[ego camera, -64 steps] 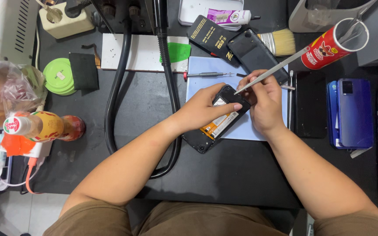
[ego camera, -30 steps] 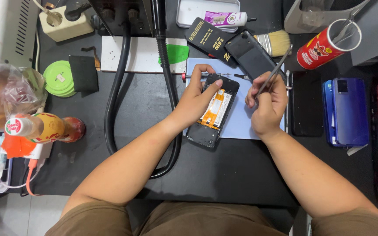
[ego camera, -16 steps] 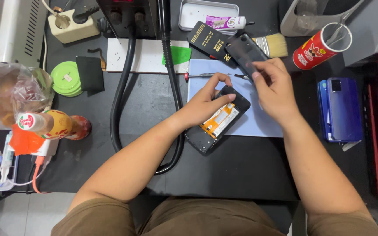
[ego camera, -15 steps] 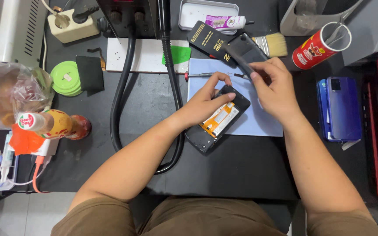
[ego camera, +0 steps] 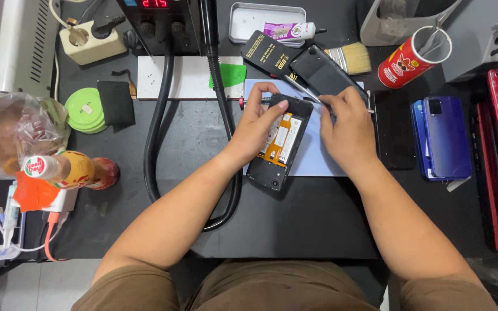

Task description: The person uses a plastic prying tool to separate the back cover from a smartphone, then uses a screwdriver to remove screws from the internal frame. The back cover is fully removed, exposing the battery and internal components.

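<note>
Opened phone (ego camera: 279,144) on blue mat (ego camera: 318,158), long axis diagonal, top end up-right. Left hand (ego camera: 257,124) fingers pinching its top edge; right hand (ego camera: 347,124) fingers pinching thin tool (ego camera: 302,92).

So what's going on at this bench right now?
A person is working on an opened phone lying on a pale blue mat on a black table. The left hand steadies the phone's top end, while the right hand holds a thin metal tool at its upper edge. A black back cover lies just above.
</note>
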